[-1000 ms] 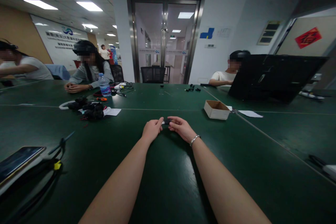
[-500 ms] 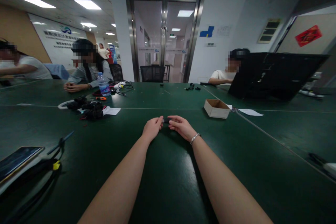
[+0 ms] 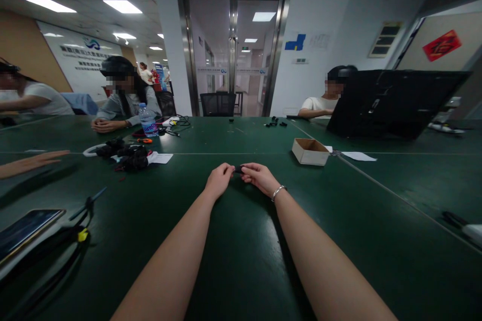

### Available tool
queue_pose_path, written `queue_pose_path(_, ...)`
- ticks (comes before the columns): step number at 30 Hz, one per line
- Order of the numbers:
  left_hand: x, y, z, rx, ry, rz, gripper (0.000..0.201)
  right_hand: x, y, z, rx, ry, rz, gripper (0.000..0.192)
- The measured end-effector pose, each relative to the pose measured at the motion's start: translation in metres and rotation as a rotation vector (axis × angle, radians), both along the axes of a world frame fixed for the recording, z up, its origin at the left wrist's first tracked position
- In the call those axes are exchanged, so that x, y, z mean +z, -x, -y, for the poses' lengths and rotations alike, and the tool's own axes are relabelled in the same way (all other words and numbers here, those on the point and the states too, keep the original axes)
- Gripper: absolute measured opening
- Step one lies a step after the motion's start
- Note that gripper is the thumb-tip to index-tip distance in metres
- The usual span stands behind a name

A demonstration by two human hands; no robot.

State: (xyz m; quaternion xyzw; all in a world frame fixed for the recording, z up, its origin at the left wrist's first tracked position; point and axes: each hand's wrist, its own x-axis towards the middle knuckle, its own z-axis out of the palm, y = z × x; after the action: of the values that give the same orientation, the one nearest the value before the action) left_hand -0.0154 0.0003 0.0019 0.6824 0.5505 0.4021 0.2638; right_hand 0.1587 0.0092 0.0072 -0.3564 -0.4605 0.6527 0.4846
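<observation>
A small black piece (image 3: 238,169) is pinched between my two hands, just above the green table (image 3: 241,241). It is short and dark, with a paler end towards the left; its exact kind is too small to make out. My left hand (image 3: 220,179) closes thumb and fingertips on the left end. From the other side, my right hand (image 3: 261,178), with a silver bangle at the wrist, grips the right end. The fingertips cover part of the piece.
An open cardboard box (image 3: 309,155) stands right of my hands. Several small black pieces (image 3: 276,122) lie beyond. To the left are tangled black gear (image 3: 130,154), a bottle (image 3: 148,121), a phone (image 3: 28,230) and another person's hand (image 3: 33,163). A large monitor (image 3: 391,103) stands right.
Another person's hand has come in at the left edge over the table. My fingers have drawn slightly closer together around the black piece, and less of its pale end shows.
</observation>
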Motion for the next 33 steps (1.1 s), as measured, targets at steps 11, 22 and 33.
queue_pose_path(11, 0.003, 0.000, 0.000, -0.004, 0.055, -0.045, 0.046, -0.006, -0.003, -0.002, 0.058, -0.120, 0.038, 0.028)
queue_pose_path(22, 0.014, -0.003, 0.009, 0.068, 0.093, -0.044, 0.056, -0.002, -0.002, 0.002, 0.067, -0.142, 0.052, 0.036)
queue_pose_path(33, 0.014, -0.003, 0.008, 0.089, 0.111, -0.072, 0.059, 0.000, -0.003, 0.005, 0.073, -0.112, -0.034, 0.031)
